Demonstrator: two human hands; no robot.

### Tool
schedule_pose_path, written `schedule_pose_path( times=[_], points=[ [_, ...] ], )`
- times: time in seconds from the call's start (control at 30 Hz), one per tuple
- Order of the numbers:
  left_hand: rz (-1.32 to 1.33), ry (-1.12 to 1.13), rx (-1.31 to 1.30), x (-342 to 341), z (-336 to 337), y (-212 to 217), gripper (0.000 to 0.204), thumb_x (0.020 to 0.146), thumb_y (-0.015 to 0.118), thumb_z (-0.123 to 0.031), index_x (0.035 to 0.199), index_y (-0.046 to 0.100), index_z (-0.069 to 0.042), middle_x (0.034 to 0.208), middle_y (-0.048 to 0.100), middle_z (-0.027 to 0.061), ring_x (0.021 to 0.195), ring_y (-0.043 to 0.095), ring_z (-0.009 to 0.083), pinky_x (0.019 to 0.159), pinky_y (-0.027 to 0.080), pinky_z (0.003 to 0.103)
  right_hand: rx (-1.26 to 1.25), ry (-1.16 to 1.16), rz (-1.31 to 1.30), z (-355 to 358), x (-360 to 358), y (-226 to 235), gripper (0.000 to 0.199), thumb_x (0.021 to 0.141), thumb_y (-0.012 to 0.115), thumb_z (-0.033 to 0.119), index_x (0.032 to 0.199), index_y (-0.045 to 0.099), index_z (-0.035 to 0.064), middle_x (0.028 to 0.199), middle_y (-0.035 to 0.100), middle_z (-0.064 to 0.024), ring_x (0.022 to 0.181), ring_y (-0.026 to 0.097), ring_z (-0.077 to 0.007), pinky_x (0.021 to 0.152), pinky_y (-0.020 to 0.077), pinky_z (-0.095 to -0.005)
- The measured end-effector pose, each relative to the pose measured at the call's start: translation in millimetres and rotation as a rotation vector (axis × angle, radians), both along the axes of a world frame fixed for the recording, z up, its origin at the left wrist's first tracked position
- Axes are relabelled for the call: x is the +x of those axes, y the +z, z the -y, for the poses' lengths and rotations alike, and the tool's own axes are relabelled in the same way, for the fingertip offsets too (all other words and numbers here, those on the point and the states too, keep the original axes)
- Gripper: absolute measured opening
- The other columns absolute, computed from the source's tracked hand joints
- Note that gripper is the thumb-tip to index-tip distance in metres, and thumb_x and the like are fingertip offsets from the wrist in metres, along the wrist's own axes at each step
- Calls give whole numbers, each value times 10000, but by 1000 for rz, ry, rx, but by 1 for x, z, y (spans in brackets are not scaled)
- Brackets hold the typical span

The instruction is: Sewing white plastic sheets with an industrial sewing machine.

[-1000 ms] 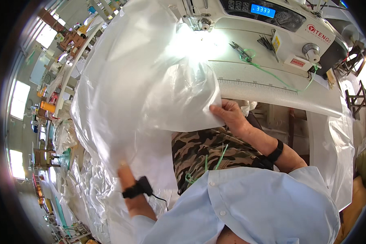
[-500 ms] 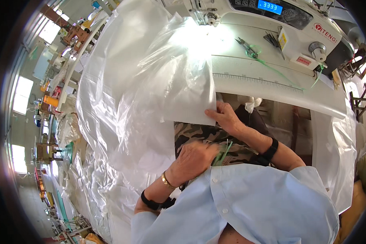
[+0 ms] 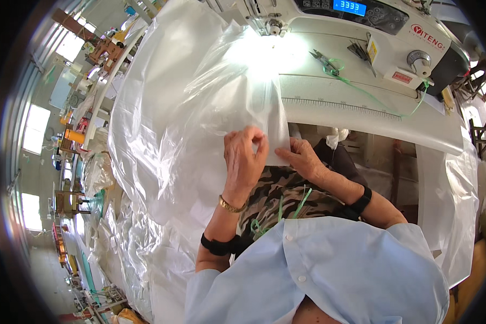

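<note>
A large translucent plastic sheet (image 3: 162,124) spreads from under the lit needle area of the sewing machine (image 3: 356,32) down toward my lap. My right hand (image 3: 306,161) pinches the sheet's near right corner between thumb and fingers. Over the sheet, just left of that corner, my left hand (image 3: 244,162) is raised with its fingers curled and the thumb close to the index finger. Whatever it pinches, if anything, is too small to make out. Thin green strips (image 3: 294,205) lie on my lap, over the camouflage cloth (image 3: 275,191).
Thread snippers (image 3: 325,62) with green thread lie on the machine bed, near dark pointed tools (image 3: 362,56). A ruler scale (image 3: 343,106) runs along the bed's front. More crumpled plastic (image 3: 140,254) heaps at left. Another sheet (image 3: 443,200) hangs at right.
My left hand has moved from the green strips at my lap up and forward to the sheet. The right hand keeps its pinch on the corner. The view has shifted slightly.
</note>
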State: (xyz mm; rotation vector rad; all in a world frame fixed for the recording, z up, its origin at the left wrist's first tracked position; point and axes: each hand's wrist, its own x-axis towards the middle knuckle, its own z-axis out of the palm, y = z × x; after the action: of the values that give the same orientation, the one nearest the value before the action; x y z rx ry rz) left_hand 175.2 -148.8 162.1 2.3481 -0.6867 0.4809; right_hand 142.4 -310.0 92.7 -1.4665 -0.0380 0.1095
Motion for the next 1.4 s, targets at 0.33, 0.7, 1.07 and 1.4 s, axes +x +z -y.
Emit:
schedule_pose_path(
  times=[0.33, 0.7, 1.07, 1.4],
  points=[
    [-336, -120, -160, -55, -18, 8, 276, 808, 756, -151, 1006, 610, -25, 744, 613, 57, 696, 564, 218, 800, 421, 353, -168, -7, -4, 8, -8, 17, 275, 924, 610, 175, 1062, 647, -61, 766, 664, -67, 681, 555, -72, 630, 486, -281],
    [165, 8, 185, -60, -10, -3, 188, 812, 705, -71, 983, 631, -47, 805, 582, 62, 760, 558, 228, 840, 399, 382, -327, -23, 89, 10, -17, 37, 244, 918, 611, 191, 1028, 651, -24, 670, 596, -110, 602, 560, -151, 593, 462, -326],
    [242, -170, 362, -57, 5, 12, 173, 824, 632, -78, 992, 616, -40, 1218, 605, 56, 1144, 565, 198, 1061, 233, 477, 176, 318, 67, 19, -8, 23, 235, 1000, 510, 149, 1072, 626, -42, 867, 640, -34, 785, 601, -105, 798, 526, -267],
    [243, -226, 466, -52, 6, 23, 90, 780, 616, -73, 866, 593, -57, 1198, 624, 63, 1137, 574, 199, 1052, 224, 530, 258, 398, -158, 27, -7, 27, 626, 945, 547, 550, 1062, 622, -61, 954, 642, -90, 874, 623, -147, 872, 510, -294]
  ],
)
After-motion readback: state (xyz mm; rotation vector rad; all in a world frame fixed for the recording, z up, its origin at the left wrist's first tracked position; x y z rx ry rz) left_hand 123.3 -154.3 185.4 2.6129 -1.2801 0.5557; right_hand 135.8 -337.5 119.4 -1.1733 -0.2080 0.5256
